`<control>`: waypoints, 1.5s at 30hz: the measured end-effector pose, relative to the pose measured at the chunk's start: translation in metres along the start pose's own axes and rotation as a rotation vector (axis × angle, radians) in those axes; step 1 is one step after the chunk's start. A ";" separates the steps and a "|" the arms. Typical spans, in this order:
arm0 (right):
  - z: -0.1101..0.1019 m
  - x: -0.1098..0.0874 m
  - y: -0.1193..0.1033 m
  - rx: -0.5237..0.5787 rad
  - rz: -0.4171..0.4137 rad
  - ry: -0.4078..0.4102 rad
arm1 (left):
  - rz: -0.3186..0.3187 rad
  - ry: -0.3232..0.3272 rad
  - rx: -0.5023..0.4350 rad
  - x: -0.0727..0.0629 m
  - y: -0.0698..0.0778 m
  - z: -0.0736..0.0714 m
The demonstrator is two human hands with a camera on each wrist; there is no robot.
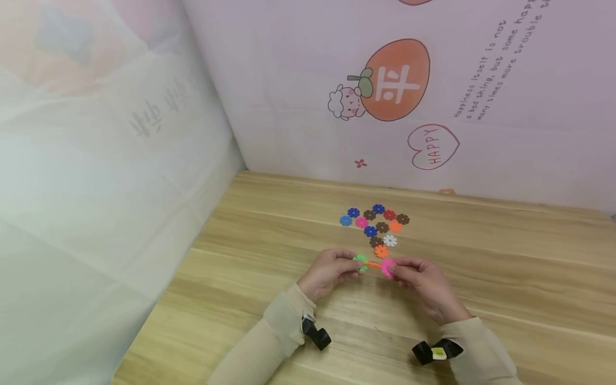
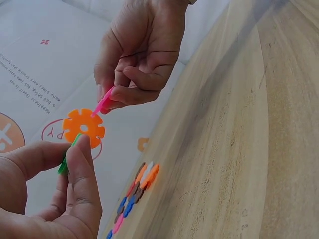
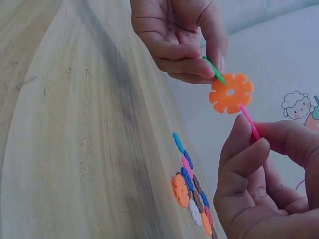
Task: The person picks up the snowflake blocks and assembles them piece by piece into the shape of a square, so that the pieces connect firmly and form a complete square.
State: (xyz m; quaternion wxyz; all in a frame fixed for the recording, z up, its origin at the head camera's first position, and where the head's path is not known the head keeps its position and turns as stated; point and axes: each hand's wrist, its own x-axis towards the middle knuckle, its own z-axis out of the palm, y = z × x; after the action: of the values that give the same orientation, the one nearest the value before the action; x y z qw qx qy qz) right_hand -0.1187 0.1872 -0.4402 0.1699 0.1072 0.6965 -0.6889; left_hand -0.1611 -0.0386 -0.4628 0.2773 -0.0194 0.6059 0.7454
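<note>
My left hand [image 1: 332, 270] pinches a green notched disc [image 1: 360, 259] between thumb and fingers. A pink notched disc [image 1: 387, 268] is pinched the same way by my right hand [image 1: 425, 283]. Between them sits an orange notched disc [image 2: 83, 128] with a round hole in its middle. In the right wrist view the green disc [image 3: 214, 69] meets one side of the orange disc [image 3: 231, 93], and the pink disc [image 3: 249, 122] meets the opposite side, each edge-on at its rim slots. Both hands hold the three joined discs above the wooden table.
Just beyond the hands, several loose notched discs lie flat on the wooden table [image 1: 289, 224], among them a white disc [image 1: 390, 240], a red disc [image 1: 390, 214] and an orange disc [image 1: 381, 251]. A printed cloth wall [image 1: 298, 107] stands behind, another cloth [image 1: 106, 214] at left.
</note>
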 end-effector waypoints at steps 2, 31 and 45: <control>0.000 0.000 -0.001 0.009 0.000 0.000 | -0.001 -0.002 -0.003 0.000 0.000 0.000; 0.014 0.001 0.004 0.154 0.014 0.069 | -0.027 0.023 -0.007 0.001 0.003 0.004; -0.005 0.013 0.003 -0.270 -0.004 0.047 | -0.023 0.045 0.007 0.001 0.004 -0.009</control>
State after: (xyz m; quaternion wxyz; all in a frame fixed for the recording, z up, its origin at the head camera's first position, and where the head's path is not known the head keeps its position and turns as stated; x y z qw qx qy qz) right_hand -0.1297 0.1909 -0.4480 0.1650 0.0982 0.7869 -0.5865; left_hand -0.1667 -0.0463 -0.4619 0.2722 -0.0418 0.6143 0.7395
